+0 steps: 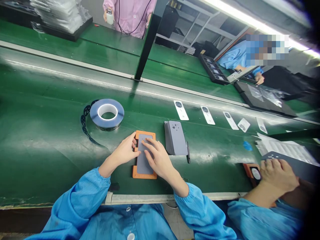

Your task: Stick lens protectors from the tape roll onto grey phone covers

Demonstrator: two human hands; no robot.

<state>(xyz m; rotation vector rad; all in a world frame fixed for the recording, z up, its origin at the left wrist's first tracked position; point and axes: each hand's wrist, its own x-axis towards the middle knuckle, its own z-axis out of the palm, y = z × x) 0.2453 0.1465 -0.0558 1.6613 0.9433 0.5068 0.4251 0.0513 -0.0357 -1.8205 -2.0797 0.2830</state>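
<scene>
In front of me on the green bench lies an orange frame-like jig [145, 175] with a grey phone back panel [144, 163] set in it. My left hand [126, 148] holds the jig's left edge, its fingers curled at the side and the thumb over the panel. My right hand [158, 156] rests on the panel with fingers apart, the fingertips near its upper part. Just right of the jig is a stack of grey phone back panels [178, 140] with camera holes, and a black pen-like tool [188, 152] lies beside it.
A roll of film [93, 115] with a trailing strip of dark camera-shaped pieces lies at left. White cards [181, 111] with dark circles line the bench's far side. At right, a co-worker's hand [278, 176] is over another orange jig [247, 170]. A black post [147, 43] rises behind.
</scene>
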